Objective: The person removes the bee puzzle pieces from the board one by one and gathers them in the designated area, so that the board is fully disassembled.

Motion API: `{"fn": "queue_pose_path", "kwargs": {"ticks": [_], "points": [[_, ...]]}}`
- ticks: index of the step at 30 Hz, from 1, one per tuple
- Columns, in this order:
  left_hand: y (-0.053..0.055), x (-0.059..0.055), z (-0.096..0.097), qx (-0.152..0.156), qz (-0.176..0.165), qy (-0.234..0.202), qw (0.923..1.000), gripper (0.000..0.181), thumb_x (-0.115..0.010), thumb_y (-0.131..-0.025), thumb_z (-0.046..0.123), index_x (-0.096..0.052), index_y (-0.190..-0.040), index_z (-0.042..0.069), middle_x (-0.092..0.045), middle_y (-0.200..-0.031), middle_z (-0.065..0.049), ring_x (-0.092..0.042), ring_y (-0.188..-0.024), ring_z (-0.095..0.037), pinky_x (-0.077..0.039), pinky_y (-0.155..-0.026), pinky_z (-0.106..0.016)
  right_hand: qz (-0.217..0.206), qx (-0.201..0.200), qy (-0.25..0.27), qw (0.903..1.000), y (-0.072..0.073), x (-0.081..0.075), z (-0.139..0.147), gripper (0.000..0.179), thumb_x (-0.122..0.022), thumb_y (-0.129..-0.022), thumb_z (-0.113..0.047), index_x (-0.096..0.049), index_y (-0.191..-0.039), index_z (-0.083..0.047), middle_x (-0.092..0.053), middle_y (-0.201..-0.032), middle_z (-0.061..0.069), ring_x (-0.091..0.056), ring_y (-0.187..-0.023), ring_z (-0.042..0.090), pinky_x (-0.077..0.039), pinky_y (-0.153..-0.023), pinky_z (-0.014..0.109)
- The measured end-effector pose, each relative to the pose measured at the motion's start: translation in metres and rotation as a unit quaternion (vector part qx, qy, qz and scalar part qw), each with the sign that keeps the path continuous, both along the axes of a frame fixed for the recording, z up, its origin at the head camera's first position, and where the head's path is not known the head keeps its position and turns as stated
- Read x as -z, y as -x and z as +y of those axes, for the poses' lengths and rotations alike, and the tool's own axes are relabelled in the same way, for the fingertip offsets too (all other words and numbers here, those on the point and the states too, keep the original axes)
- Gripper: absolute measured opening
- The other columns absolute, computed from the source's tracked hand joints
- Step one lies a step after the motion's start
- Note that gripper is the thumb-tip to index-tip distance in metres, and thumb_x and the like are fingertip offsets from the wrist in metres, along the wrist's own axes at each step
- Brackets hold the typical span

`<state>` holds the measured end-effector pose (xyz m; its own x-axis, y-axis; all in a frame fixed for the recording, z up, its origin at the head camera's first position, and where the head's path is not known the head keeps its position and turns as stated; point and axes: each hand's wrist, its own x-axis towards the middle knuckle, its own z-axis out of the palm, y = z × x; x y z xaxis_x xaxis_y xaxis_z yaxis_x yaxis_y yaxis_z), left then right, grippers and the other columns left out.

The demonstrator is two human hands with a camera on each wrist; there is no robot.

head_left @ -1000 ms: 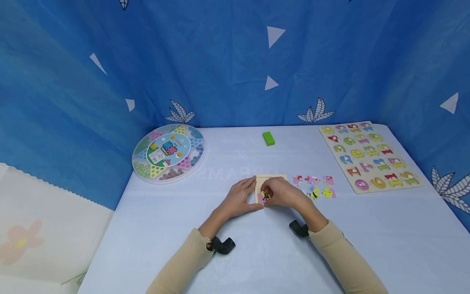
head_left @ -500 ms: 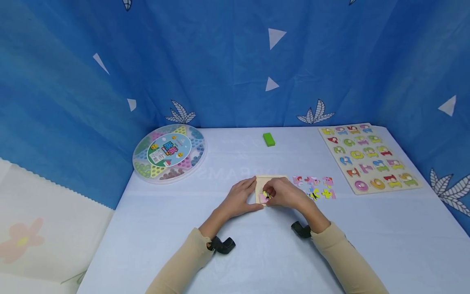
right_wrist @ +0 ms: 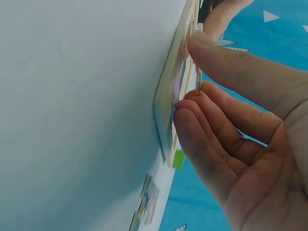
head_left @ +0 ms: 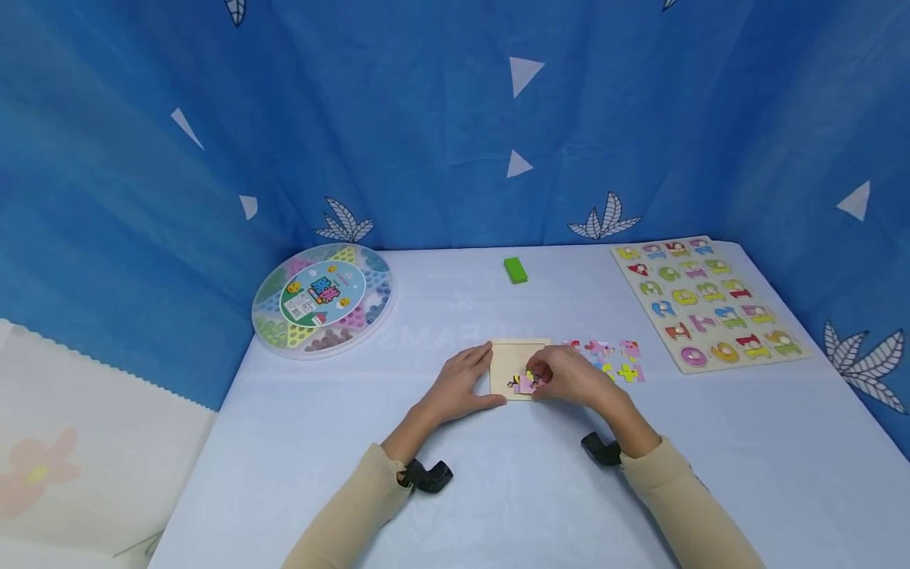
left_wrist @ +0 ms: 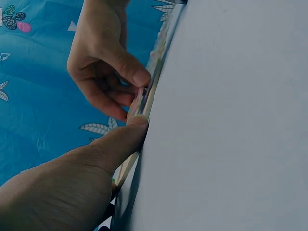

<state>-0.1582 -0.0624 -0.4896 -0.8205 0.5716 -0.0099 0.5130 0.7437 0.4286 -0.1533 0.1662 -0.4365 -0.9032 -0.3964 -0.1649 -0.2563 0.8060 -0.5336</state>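
Head view: right hand (head_left: pixel 574 377) pinched a puzzle piece (head_left: pixel 528 384) above a small wooden tray (head_left: pixel 503 360)

The piece, pinkish, sat between right thumb and fingertips, low in the tray's near half, toward its right side. From where I stood, could not tell whether it touched the tray's floor; the curled fingers hid part of it. Left hand (head_left: pixel 457 385) unclenched: fingers extended to the far-left corner, thumb against the near-left corner, both touching the tray.

Left-wrist view agreed: thumb tip on the tray's edge, right hand's pinch just beyond.

Loose pieces (head_left: pixel 629 372), pink and yellow, lay on the white surface (head_left: pixel 498 482) just right of the tray, partly behind the right hand. Green block (head_left: pixel 516 270) farther back. Round game board (head_left: pixel 323 294) at far left, number board (head_left: pixel 673 348) at far right, both well apart from the hands. Blue curtain (head_left: pixel 426 118) hung behind. Both sleeves beige; black device (head_left: pixel 429 476) at the left wrist, another at the right.
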Motion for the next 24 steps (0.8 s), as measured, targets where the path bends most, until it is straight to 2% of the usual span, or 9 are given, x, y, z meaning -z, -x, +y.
{"fn": "queue_pose_path", "kwargs": {"ticks": [10, 24], "points": [[0.001, 0.004, 0.000, 0.003, 0.010, -0.005, 0.9999, 0.091, -0.065, -0.087, 0.056, -0.030, -0.152, 0.003, -0.026, -0.162, -0.008, -0.030, -0.146, -0.027, -0.029, -0.116, -0.048, -0.007, 0.034, -0.008, 0.9994, -0.006, 0.001, 0.016, 0.039, -0.088, -0.069, -0.015, -0.071, -0.103, -0.005, -0.062, -0.081, 0.001, -0.052, -0.075, 0.014, -0.047, -0.068, 0.026], [0.001, 0.005, -0.001, 0.002, 0.006, -0.010, 0.9999, 0.091, -0.065, -0.087, 0.055, -0.028, -0.153, 0.004, -0.025, -0.162, -0.008, -0.028, -0.147, -0.027, -0.029, -0.116, -0.049, -0.010, 0.041, -0.027, 0.9987, -0.019, 0.003, 0.047, 0.039, -0.088, -0.069, -0.013, -0.069, -0.102, -0.005, -0.062, -0.082, 0.000, -0.053, -0.076, 0.014, -0.050, -0.068, 0.027]]}}
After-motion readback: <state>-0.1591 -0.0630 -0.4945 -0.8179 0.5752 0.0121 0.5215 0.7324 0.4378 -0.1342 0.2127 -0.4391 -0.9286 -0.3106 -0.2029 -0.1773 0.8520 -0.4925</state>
